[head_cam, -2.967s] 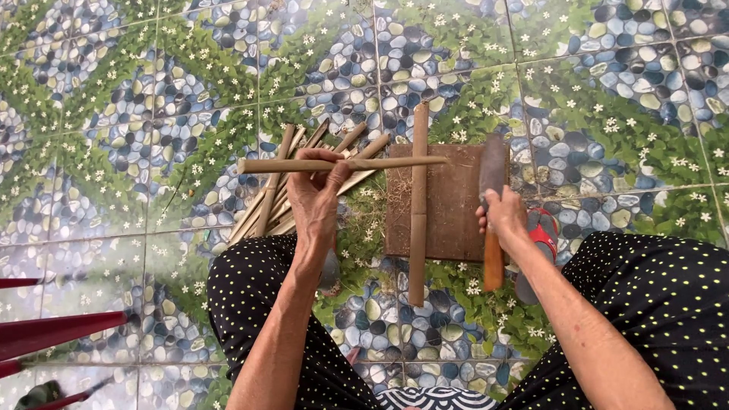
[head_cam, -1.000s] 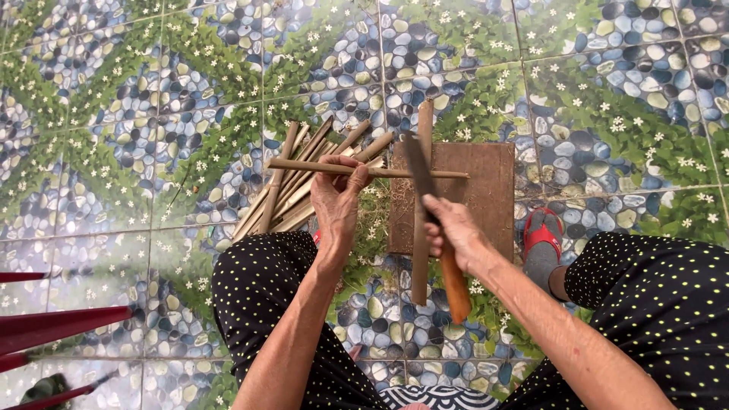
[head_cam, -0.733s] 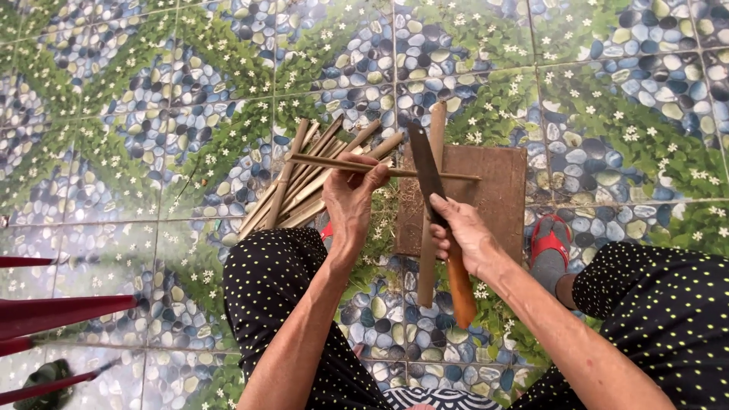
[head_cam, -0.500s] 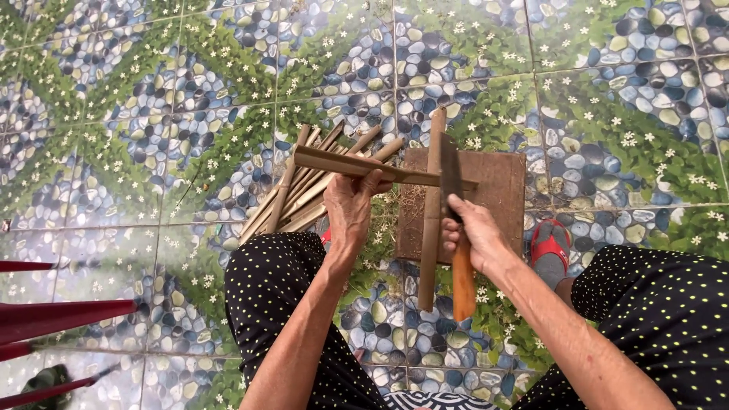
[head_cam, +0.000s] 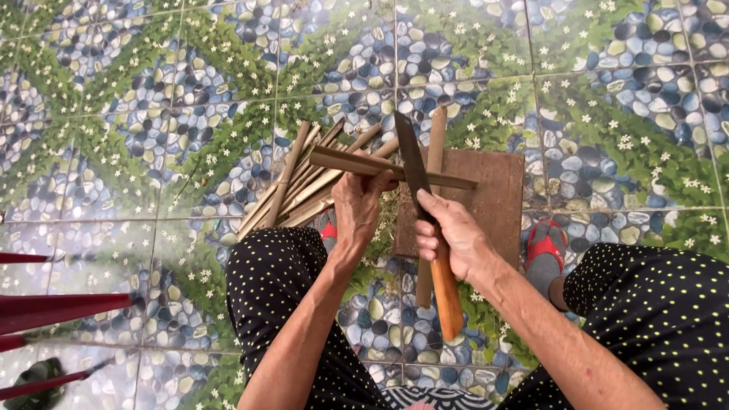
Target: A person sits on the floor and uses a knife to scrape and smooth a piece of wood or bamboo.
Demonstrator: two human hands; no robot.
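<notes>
Bamboo is what I have in front of me: a split bamboo strip lies crosswise in my left hand, whose fingers are curled tight around it near its middle, so the strip runs from left to right above the wooden board. My right hand is closed around the orange wooden handle of a knife; the dark blade points up and away from me, and it crosses the strip just to the right of my left fingers. Whether the edge bites into the bamboo or only rests against it, I cannot tell from this view.

A longer bamboo stick lies upright across the board, passing under the knife and the strip. To the left, a loose pile of bamboo sticks fans out on the floor, which is tiled with a pattern of blue pebbles, green leaves and small white flowers. The board sits flat on those tiles between my knees, which are covered in black cloth with pale yellow dots. A red sandal shows just right of the board. At the left edge, several dark red bars reach into view.
</notes>
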